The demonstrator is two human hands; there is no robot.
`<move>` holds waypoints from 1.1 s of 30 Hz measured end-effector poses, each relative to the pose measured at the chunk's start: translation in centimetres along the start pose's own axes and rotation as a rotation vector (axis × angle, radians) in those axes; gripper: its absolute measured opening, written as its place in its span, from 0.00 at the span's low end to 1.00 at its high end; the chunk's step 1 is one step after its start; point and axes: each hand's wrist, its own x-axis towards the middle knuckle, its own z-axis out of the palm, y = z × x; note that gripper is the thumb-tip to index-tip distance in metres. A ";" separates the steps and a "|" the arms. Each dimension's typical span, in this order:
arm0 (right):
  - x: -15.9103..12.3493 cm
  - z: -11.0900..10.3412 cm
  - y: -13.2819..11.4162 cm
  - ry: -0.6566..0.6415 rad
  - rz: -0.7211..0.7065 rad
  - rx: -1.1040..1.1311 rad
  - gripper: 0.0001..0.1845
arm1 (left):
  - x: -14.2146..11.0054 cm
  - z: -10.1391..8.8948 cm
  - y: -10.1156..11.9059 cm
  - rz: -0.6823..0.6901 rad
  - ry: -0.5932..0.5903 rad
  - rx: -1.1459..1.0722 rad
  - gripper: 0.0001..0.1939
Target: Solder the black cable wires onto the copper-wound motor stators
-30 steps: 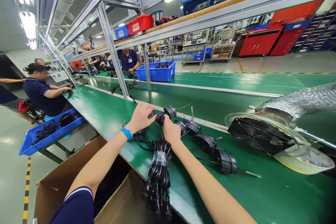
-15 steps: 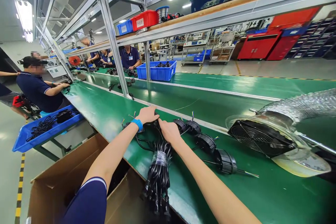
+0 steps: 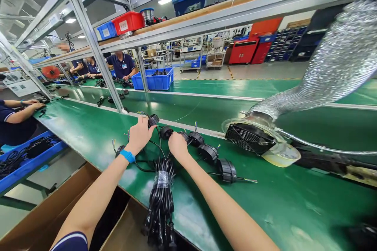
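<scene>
My left hand (image 3: 140,134), with a blue band at the wrist, is closed on a black round ribbed cap (image 3: 153,120) with a cable running from it. Close by, my right hand (image 3: 178,147) is curled at another black round cap (image 3: 166,132); its fingertips are partly hidden. Below both hands lies a bundle of black cables (image 3: 161,200), bound with clear wrap and hanging over the bench edge. Several more caps with bare coloured wire ends sit to the right, among them a ribbed cap (image 3: 226,170). Others lie partly behind my left hand.
The green bench top (image 3: 279,204) runs left to right. A fan with a clear hood (image 3: 250,137) and silver duct stands right. An open cardboard box (image 3: 70,200) is below the bench edge. A metal post (image 3: 94,47) rises ahead; co-workers sit farther left.
The view has turned right. My hands, close together half a second ago, are now apart, the left one raising a cap leftward. The cable bundle stays on the bench edge.
</scene>
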 end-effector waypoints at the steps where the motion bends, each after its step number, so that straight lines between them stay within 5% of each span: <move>1: 0.1 -0.1 0.0 0.015 0.028 0.018 0.14 | -0.1 0.1 -0.1 0.002 0.021 0.001 0.24; 8: -1.1 -1.0 0.3 0.133 -0.020 0.017 0.30 | -0.1 -1.6 -4.3 0.035 0.018 -0.176 0.21; 11: -2.4 -1.9 -0.2 0.185 -0.095 -0.010 0.24 | -3.4 -2.8 -6.2 -0.022 -0.107 -0.135 0.19; 15: -4.0 -1.9 -3.1 0.108 -0.348 -0.025 0.16 | -7.5 -2.6 -6.9 0.163 -0.302 -0.007 0.17; 19: -5.3 0.0 -5.8 -0.108 -0.532 -0.045 0.11 | -10.2 -3.2 -6.1 0.092 -0.012 -0.004 0.09; 23: -5.5 1.9 -5.8 -0.226 -0.557 -0.061 0.15 | -15.1 -4.1 -5.5 0.012 0.297 0.012 0.07; 26: -5.1 2.5 -5.3 -0.232 -0.555 -0.051 0.20 | -19.1 -3.1 -5.9 -0.237 0.288 0.004 0.09; 29: -5.3 1.8 -5.5 -0.176 -0.574 -0.028 0.23 | -20.4 -1.2 -6.9 -0.464 0.178 -0.061 0.18; 33: -9.0 -0.1 -5.3 -0.044 -0.628 -0.001 0.18 | -18.0 -0.2 -8.0 -0.395 0.163 0.013 0.32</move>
